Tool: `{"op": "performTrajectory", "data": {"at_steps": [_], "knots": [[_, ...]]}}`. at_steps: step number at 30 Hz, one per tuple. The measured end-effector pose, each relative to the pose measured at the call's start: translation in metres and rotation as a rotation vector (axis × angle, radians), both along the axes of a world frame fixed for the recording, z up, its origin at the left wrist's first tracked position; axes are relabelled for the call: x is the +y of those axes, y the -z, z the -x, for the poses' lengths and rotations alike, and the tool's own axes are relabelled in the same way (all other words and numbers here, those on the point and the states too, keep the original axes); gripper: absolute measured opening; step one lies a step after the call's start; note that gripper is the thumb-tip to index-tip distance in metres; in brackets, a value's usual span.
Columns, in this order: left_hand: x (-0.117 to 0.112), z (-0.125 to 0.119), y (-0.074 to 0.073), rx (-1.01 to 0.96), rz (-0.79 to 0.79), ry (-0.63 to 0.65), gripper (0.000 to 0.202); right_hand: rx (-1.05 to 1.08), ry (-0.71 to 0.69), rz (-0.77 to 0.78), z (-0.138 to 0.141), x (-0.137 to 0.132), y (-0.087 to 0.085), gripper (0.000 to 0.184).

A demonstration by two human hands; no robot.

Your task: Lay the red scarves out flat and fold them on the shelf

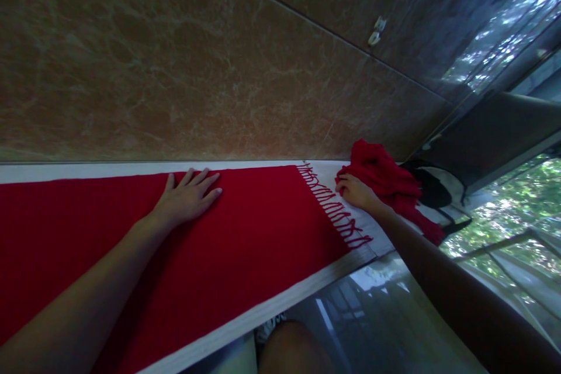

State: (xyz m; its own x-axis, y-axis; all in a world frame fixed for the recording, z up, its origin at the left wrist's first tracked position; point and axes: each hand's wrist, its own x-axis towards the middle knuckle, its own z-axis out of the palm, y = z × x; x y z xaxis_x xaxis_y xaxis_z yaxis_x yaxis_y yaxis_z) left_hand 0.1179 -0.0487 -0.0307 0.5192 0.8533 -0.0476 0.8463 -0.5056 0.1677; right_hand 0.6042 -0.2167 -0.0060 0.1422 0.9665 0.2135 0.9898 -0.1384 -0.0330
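A long red scarf (263, 228) lies spread flat on a white table, with its knotted fringe (333, 207) along the right end. My left hand (188, 196) rests palm down on the scarf, fingers spread. Just beyond the fringe, my right hand (356, 191) is at the near left edge of a crumpled red cloth (379, 166). Its fingers are bent and closed on the edge of that cloth; part of the grip is hidden.
A brown marbled tile wall (219, 70) runs along the table's back edge (131, 169), with a small white hook (377, 32) on it. Behind the crumpled cloth sits a black item (432, 184) with straps. A knee (291, 347) shows below the front edge, above a glossy floor (363, 315).
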Motion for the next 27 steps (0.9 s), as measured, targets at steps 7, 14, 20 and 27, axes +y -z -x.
{"op": "performTrajectory", "data": {"at_steps": [7,14,20,27], "knots": [[0.0,0.0,0.0,0.002,-0.007,-0.002,0.073,0.039,-0.094,-0.02,0.017,0.007,0.003,0.04],[0.002,0.001,0.003,-0.015,-0.025,0.011,0.073,0.041,-0.095,0.033,0.015,-0.003,0.012,0.038],[0.005,0.001,0.006,-0.017,-0.033,0.009,0.073,0.018,-0.007,0.004,-0.007,-0.015,0.001,0.032],[0.0,0.0,0.001,-0.01,-0.025,-0.011,0.071,0.052,-0.109,-0.014,0.009,0.016,0.007,0.045]]}}
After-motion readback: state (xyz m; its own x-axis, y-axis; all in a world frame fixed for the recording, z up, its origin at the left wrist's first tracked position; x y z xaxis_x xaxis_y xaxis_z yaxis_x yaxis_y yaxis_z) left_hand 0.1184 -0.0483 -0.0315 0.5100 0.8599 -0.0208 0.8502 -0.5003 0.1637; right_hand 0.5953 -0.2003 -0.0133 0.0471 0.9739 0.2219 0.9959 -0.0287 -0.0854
